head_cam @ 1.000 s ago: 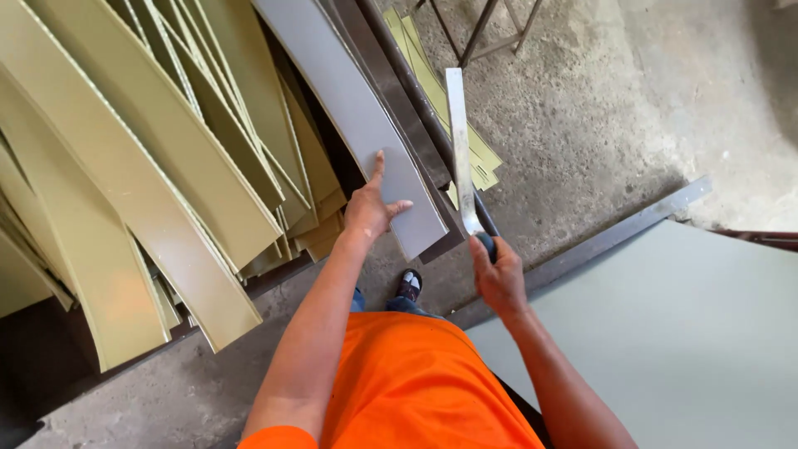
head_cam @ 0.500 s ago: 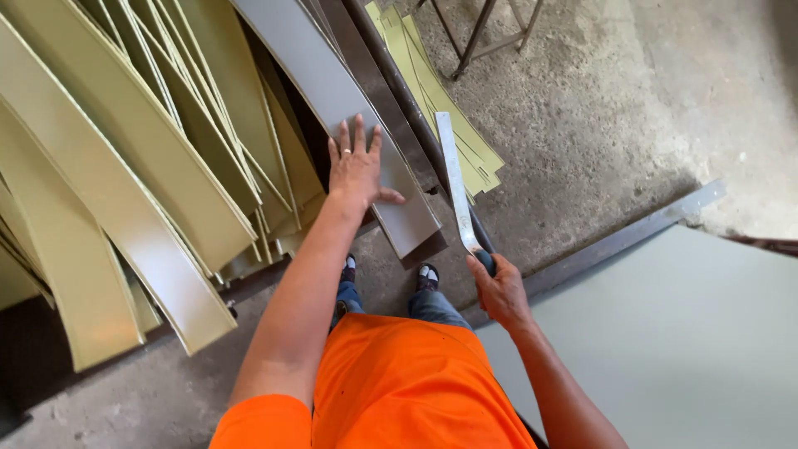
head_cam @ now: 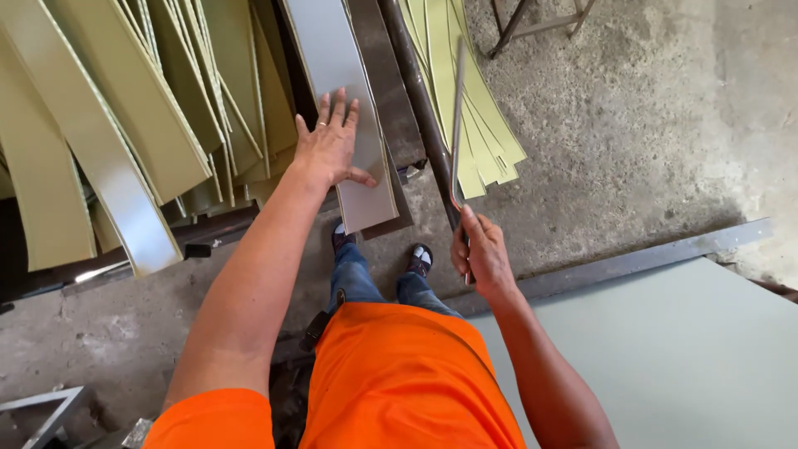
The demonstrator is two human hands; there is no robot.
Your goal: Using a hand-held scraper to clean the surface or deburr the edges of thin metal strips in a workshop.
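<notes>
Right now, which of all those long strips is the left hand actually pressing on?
The grey strip, under the left hand, which lies flat on it. It is the only plain grey one; the fanned strips to its left are olive-yellow and untouched.

Open concrete floor lies right of the hands; leaning green strips crowd the left, a dark bar stands between.
</notes>
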